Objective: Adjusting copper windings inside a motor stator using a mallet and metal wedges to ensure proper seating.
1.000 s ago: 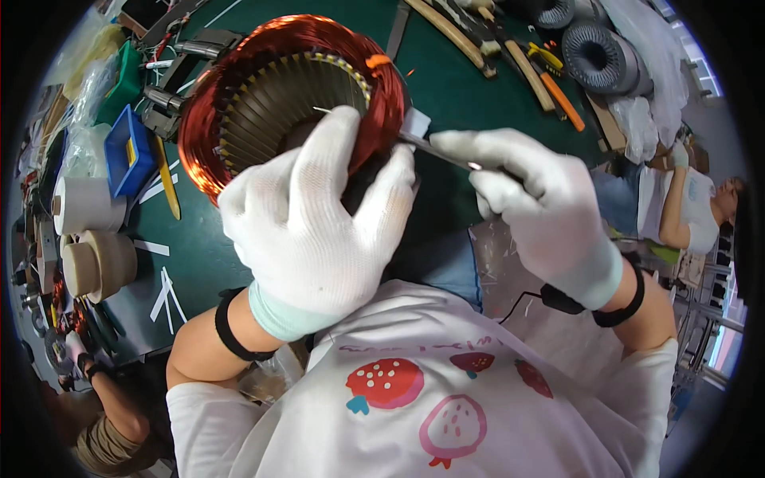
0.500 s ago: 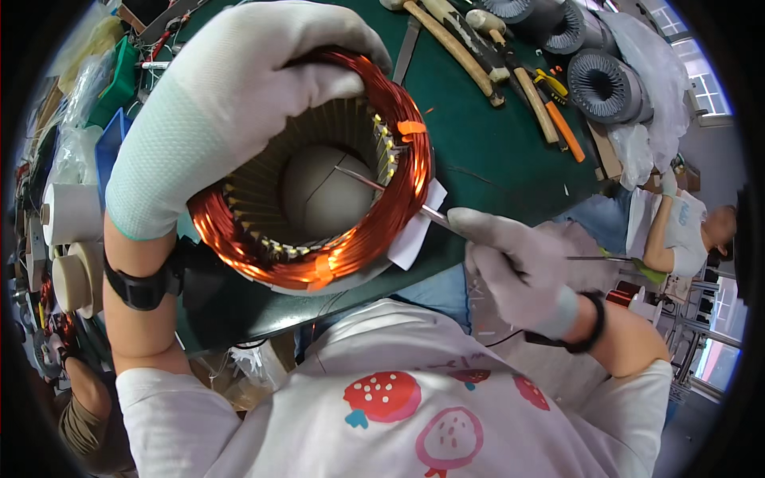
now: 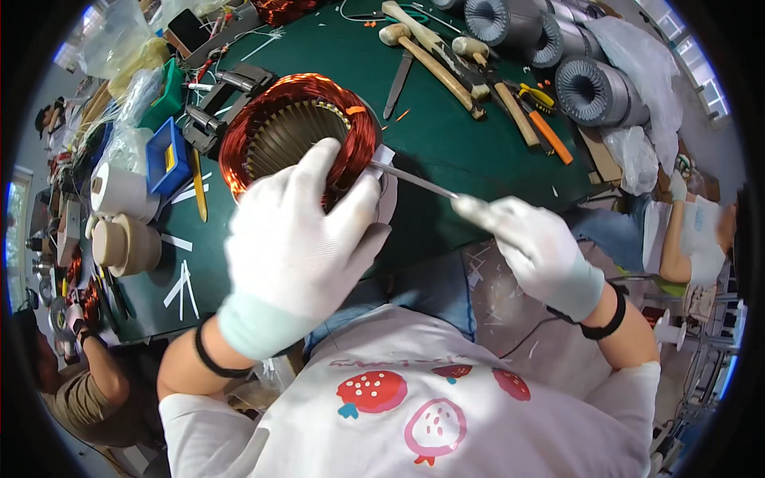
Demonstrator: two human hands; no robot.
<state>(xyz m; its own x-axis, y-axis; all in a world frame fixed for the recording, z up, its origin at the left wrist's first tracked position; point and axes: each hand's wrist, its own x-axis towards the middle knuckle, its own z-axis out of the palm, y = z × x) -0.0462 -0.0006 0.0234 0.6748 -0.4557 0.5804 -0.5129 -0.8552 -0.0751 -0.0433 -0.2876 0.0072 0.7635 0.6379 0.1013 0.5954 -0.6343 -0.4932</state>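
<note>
A motor stator with thick copper windings ringing its upper end stands on the green table. My left hand, in a white glove, lies over the near side of the windings with its fingers apart. One fingertip reaches over the bore. In my gloved right hand is a slim metal rod, its far end at the right side of the windings. Whether the tip goes between the wires is hidden. Orange ties wrap the coil, and a white paper slip sticks out beside it.
Mallets, a file and yellow-handled pliers lie beyond the stator. Grey stator cores stand far right. At left are a blue bin, spools and paper strips. Other people sit at both sides.
My left hand has come off the far side of the coil to its near side. The rod has drawn back from inside the bore to the coil's right side. The view has shifted.
</note>
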